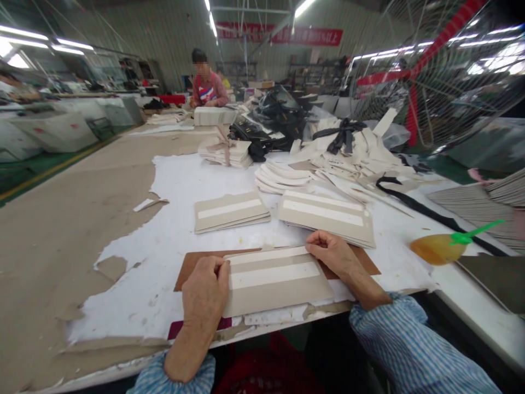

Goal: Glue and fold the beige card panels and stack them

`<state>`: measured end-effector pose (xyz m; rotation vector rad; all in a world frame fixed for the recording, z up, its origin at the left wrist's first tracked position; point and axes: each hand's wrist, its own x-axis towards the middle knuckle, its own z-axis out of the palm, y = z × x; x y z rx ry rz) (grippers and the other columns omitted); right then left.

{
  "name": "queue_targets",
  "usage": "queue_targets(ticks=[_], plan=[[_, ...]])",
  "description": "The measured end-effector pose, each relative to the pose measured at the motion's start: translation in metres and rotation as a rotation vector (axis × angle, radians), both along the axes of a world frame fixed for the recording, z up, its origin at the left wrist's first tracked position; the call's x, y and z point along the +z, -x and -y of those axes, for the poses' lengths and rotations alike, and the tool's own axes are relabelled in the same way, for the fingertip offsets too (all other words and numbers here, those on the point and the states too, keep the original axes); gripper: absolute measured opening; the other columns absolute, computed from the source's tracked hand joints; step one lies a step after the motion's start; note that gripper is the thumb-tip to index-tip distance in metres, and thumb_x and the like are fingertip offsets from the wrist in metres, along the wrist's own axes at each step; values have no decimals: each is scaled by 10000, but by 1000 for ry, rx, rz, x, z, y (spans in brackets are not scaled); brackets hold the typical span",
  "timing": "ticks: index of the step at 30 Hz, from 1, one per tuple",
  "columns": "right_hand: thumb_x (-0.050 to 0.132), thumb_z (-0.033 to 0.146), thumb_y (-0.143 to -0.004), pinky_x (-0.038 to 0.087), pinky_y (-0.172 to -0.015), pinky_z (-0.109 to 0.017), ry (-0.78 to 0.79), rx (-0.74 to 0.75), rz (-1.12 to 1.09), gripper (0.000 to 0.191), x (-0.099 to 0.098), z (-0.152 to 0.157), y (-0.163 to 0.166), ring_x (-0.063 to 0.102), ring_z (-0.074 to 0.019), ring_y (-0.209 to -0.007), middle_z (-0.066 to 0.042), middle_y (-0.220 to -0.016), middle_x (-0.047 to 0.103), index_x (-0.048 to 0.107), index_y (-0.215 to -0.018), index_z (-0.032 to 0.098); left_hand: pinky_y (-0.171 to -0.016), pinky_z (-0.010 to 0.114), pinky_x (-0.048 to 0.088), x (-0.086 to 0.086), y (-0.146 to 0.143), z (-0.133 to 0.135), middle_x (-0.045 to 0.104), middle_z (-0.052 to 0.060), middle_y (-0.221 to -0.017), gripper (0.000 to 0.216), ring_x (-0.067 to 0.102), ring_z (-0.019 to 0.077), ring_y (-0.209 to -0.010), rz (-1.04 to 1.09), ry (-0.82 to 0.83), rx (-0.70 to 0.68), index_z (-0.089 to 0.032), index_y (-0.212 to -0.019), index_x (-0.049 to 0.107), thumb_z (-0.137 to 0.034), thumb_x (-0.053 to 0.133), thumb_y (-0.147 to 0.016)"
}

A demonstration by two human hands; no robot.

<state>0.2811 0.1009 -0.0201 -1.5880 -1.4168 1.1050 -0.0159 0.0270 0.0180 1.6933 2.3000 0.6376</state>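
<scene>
A beige cardboard panel (279, 298) with white strips across it lies before me near the table's front edge, partly over a brown board (192, 265). My left hand (206, 293) pinches the panel's upper left corner between thumb and fingers. At its upper right corner, my right hand (334, 257) has thumb and fingertips closed on the edge of a white strip (289, 253) along the top. Just beyond lie two small stacks of similar panels, a left stack (232, 210) and a right stack (328, 216), each panel bearing a white strip.
Curved white pieces (283, 176) and a tied bundle (227, 152) lie farther back, beside black material (279, 117). On the right are an orange glue bottle (438, 249) with a green nozzle, stacked grey sheets (471, 205) and a large fan (414, 71). Another person (209, 87) works at the far end.
</scene>
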Motion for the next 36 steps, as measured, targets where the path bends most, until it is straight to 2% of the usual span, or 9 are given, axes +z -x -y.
queue_targets(ticks=[8, 20, 25, 29, 36], plan=[[673, 456, -683, 416, -627, -310, 12, 14, 56, 283, -3, 1, -1, 573, -171, -634, 8, -695, 653, 656, -807, 202, -689, 325, 365, 0, -5, -1, 660, 9, -913, 118, 641, 217, -831, -63, 67, 51, -237, -972, 612, -320, 529, -962], [675, 488, -657, 401, -620, -309, 46, 1, 100, 341, 3, 3, -1, 561, -172, -644, -1, -715, 653, 658, -838, 200, -663, 308, 353, 1, -6, 1, 653, -1, -926, 91, 627, 203, -822, -63, 70, 38, -234, -989, 605, -309, 558, -968], [674, 470, -682, 408, -618, -301, 39, 6, 106, 322, 0, 3, -3, 558, -166, -647, 1, -725, 650, 663, -856, 199, -659, 310, 386, -1, -5, 2, 667, 11, -1011, 188, 650, 207, -865, -142, 65, -18, -252, -1083, 657, -331, 509, -998], [660, 455, -691, 396, -603, -293, 11, -5, 59, 291, 3, 4, 1, 545, -156, -630, 11, -709, 632, 649, -828, 199, -606, 301, 389, -5, -2, 3, 657, 16, -991, 268, 647, 193, -794, -273, 67, -76, -281, -1094, 717, -354, 472, -1013], [663, 428, -688, 407, -623, -298, -18, -15, 79, 263, 5, 1, 3, 557, -160, -652, 14, -716, 627, 655, -816, 198, -560, 288, 403, -6, -1, 1, 672, 33, -1036, 297, 655, 189, -783, -340, 63, -121, -241, -1103, 723, -345, 458, -1017]])
